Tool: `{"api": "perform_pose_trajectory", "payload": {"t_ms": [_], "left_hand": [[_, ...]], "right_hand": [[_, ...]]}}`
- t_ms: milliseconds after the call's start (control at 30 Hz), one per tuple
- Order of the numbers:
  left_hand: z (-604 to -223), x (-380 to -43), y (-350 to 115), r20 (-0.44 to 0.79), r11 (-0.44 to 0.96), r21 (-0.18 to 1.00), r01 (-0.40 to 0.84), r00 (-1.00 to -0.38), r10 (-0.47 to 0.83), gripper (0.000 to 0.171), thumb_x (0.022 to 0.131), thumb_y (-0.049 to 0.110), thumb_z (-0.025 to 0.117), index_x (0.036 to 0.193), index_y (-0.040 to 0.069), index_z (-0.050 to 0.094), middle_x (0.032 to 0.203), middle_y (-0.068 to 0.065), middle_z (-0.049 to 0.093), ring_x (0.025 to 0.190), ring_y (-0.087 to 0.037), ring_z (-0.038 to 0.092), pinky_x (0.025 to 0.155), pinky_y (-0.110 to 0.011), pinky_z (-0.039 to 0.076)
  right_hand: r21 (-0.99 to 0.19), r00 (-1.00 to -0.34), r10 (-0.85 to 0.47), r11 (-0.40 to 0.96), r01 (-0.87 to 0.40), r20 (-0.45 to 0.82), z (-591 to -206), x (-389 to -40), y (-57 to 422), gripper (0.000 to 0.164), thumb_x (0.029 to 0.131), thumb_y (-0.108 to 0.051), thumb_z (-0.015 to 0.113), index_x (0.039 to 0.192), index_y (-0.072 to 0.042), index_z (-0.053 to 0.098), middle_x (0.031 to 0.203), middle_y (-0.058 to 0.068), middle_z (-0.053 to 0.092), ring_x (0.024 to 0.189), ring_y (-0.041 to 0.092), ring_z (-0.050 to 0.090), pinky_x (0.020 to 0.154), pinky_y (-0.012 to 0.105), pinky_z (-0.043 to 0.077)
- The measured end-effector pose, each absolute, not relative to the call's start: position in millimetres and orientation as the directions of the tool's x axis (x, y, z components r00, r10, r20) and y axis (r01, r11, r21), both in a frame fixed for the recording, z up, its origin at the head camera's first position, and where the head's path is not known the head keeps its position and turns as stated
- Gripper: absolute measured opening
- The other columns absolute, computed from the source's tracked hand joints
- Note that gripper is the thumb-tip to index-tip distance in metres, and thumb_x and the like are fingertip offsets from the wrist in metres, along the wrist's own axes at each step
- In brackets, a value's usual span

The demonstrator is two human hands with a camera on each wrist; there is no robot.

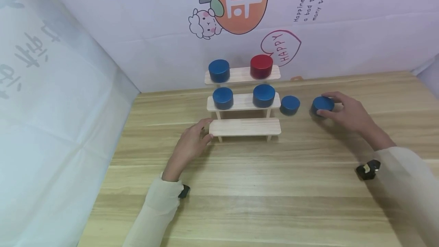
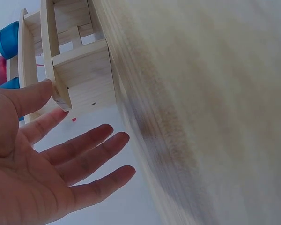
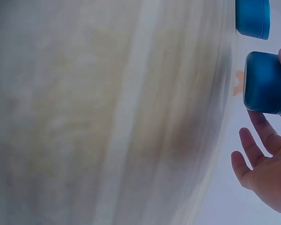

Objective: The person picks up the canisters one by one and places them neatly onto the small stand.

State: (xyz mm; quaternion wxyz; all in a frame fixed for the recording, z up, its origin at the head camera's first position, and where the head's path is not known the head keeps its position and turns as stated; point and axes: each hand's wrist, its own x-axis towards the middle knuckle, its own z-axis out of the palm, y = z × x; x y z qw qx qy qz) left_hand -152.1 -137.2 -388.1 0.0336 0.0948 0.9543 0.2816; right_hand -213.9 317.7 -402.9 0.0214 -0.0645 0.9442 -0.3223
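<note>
A three-tier wooden display stand (image 1: 245,127) stands on the table, its tiers rising toward the wall. My left hand (image 1: 190,142) pinches the left end of the lowest tier between thumb and index finger; in the left wrist view its other fingers (image 2: 86,161) are spread apart from the wood. To the right of the stand, my right hand (image 1: 351,113) holds a round blue tin (image 1: 322,106) by its sides, thumb at the near side. In the right wrist view, this tin (image 3: 267,83) appears slightly off the table. Another blue tin (image 1: 289,105) sits between it and the stand.
A blue tin (image 1: 219,70) and a red tin (image 1: 261,66) stand on the top tier. Two more blue tins, left (image 1: 223,98) and right (image 1: 263,95), are on the middle tier. A printed white cloth (image 1: 154,29) hangs behind the wooden table (image 1: 253,197) and along its left.
</note>
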Motion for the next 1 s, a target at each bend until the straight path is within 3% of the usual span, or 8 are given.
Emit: {"api": "perform_pose_trajectory", "payload": {"t_ms": [300,600,867,1000], "left_hand": [[-389,-152,-138,-0.011,0.828,0.536,0.162,-0.98,0.199,0.049,0.087,0.027,0.058,0.133,0.029,0.039,0.121,-0.011,0.053,0.109,-0.023,0.049,0.081,-0.042,0.043],[-387,-152,-137,-0.015,0.844,0.507,0.174,-0.977,0.21,0.049,0.088,0.028,0.057,0.133,0.025,0.039,0.108,-0.011,0.059,0.088,-0.02,0.056,0.064,-0.036,0.045],[-387,-153,-138,-0.042,0.851,0.499,0.161,-0.977,0.209,0.049,0.088,0.031,0.056,0.133,0.028,0.038,0.107,-0.009,0.06,0.086,-0.02,0.057,0.063,-0.035,0.045],[-387,-153,-138,-0.044,0.851,0.499,0.162,-0.976,0.212,0.049,0.088,0.03,0.056,0.133,0.029,0.037,0.1,-0.007,0.062,0.075,-0.017,0.057,0.057,-0.032,0.044]], "right_hand": [[-0.635,-0.99,-0.143,0.763,-0.123,0.019,-396,-207,311,0.066,0.08,-0.046,0.061,0.133,-0.014,0.04,0.131,0.021,0.039,0.115,0.047,0.032,0.081,0.065,0.026],[-0.645,-0.987,-0.154,0.749,-0.151,0.053,-390,-199,307,0.064,0.08,-0.043,0.063,0.133,-0.016,0.041,0.131,0.018,0.04,0.115,0.046,0.032,0.082,0.065,0.025],[-0.647,-0.983,-0.167,0.743,-0.173,0.072,-384,-191,297,0.062,0.08,-0.042,0.064,0.132,-0.016,0.042,0.132,0.016,0.04,0.119,0.044,0.03,0.084,0.065,0.023],[-0.645,-0.98,-0.178,0.739,-0.193,0.089,-382,-189,293,0.062,0.079,-0.04,0.065,0.131,-0.016,0.044,0.131,0.015,0.042,0.119,0.043,0.031,0.085,0.064,0.024]]}}
